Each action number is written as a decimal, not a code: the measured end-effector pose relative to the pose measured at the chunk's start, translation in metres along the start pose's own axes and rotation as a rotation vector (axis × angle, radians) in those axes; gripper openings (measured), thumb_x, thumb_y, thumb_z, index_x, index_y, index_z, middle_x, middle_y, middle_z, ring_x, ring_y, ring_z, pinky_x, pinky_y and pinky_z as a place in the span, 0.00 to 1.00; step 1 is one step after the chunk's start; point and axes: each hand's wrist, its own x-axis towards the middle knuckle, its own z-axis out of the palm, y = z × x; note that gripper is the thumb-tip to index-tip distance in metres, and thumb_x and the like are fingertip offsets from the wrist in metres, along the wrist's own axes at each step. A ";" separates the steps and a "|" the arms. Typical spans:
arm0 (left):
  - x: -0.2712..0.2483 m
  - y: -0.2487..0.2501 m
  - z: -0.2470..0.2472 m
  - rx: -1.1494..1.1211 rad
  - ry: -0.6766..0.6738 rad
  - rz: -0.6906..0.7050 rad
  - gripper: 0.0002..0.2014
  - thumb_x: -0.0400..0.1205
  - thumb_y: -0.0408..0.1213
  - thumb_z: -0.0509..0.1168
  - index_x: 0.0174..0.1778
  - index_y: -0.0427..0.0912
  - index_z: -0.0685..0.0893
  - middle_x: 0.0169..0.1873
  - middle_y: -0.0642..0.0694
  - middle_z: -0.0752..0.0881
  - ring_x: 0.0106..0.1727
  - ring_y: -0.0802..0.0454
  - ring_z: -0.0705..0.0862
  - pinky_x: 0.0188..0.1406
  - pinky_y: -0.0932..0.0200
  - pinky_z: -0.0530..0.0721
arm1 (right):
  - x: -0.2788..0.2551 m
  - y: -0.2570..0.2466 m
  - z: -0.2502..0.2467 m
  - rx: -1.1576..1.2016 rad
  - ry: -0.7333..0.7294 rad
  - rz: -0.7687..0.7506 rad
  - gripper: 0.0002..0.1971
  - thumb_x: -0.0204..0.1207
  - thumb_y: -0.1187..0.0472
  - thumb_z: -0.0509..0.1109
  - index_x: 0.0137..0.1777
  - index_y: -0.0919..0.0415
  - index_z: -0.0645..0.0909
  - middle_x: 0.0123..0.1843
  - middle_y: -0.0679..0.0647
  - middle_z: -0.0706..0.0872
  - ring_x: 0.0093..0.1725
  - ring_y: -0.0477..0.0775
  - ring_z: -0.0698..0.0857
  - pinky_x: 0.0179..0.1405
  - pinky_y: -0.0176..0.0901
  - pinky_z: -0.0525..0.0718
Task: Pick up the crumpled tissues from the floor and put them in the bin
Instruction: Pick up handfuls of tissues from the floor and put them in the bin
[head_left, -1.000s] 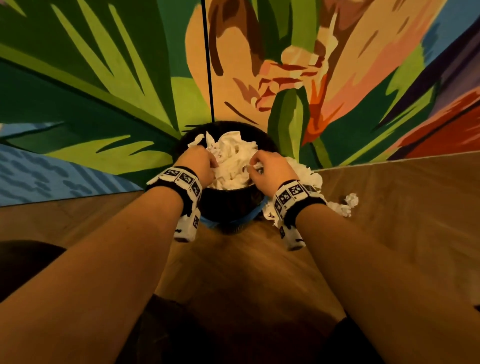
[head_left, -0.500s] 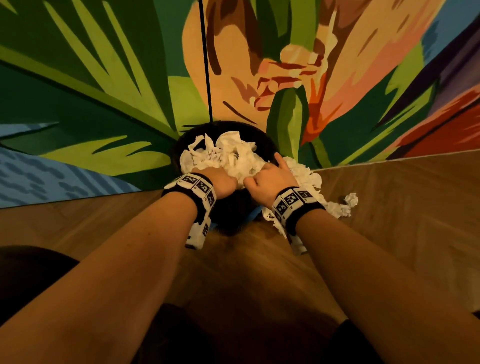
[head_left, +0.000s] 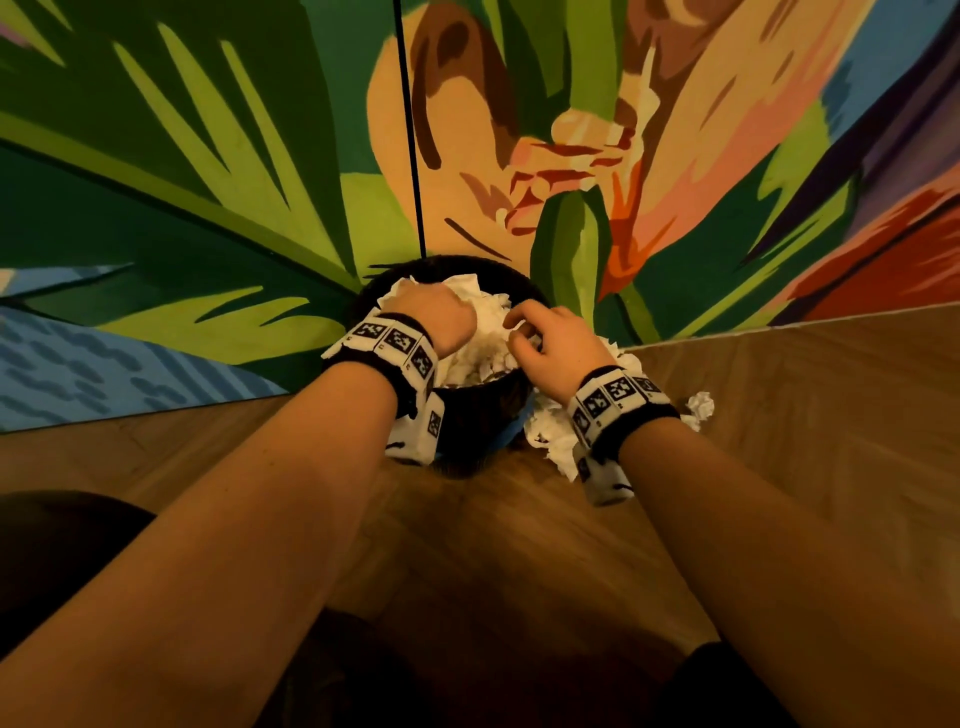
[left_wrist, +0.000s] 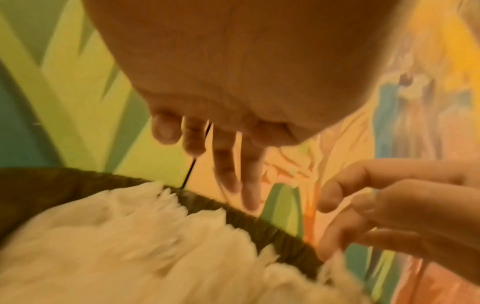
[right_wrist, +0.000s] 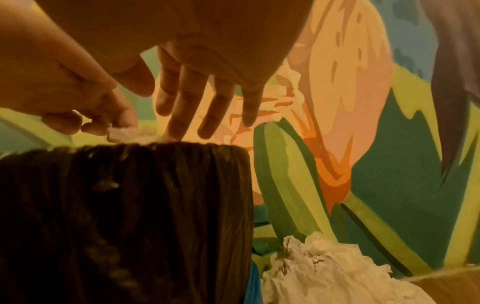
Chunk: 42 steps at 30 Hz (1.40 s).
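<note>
A dark bin (head_left: 483, 415) stands against the painted wall, heaped with white crumpled tissues (head_left: 483, 348). My left hand (head_left: 441, 317) is over the heap; in the left wrist view its fingers (left_wrist: 223, 164) hang straight down just above the tissues (left_wrist: 130, 246) and hold nothing. My right hand (head_left: 540, 338) is over the bin's right side; in the right wrist view its fingers (right_wrist: 207, 107) point down, spread, the tips at the tissue on the rim (right_wrist: 182, 148). More crumpled tissues (head_left: 550, 436) lie on the floor by the bin's right side, partly hidden behind my right wrist.
A small tissue ball (head_left: 701, 405) lies on the wooden floor (head_left: 805, 415) further right. The colourful painted wall (head_left: 208, 208) rises right behind the bin. In the right wrist view the floor tissues (right_wrist: 324, 271) sit against the bin's wall (right_wrist: 130, 216).
Both hands gripped a bundle of tissues at the bin's near rim; they have moved further over the bin and their fingers have opened, leaving the tissues in the bin.
</note>
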 end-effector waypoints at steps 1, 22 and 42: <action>-0.001 0.004 -0.005 -0.068 0.084 0.045 0.20 0.85 0.40 0.51 0.58 0.41 0.87 0.61 0.36 0.84 0.61 0.35 0.80 0.60 0.48 0.78 | 0.000 0.001 -0.005 0.034 0.021 0.002 0.10 0.79 0.54 0.61 0.56 0.49 0.80 0.41 0.46 0.85 0.50 0.52 0.78 0.49 0.48 0.77; -0.024 0.102 0.185 -0.387 -0.365 0.228 0.21 0.83 0.42 0.60 0.73 0.54 0.70 0.54 0.40 0.85 0.52 0.39 0.85 0.49 0.51 0.85 | -0.108 0.156 0.024 0.005 -0.227 0.790 0.13 0.80 0.56 0.67 0.64 0.53 0.83 0.60 0.56 0.87 0.56 0.56 0.84 0.50 0.41 0.79; 0.006 0.045 0.281 -0.387 -0.295 0.001 0.11 0.80 0.47 0.69 0.56 0.50 0.82 0.50 0.48 0.87 0.56 0.46 0.82 0.56 0.51 0.83 | -0.101 0.164 0.117 0.034 -0.212 0.894 0.11 0.79 0.60 0.69 0.59 0.55 0.87 0.60 0.56 0.88 0.58 0.57 0.85 0.50 0.40 0.80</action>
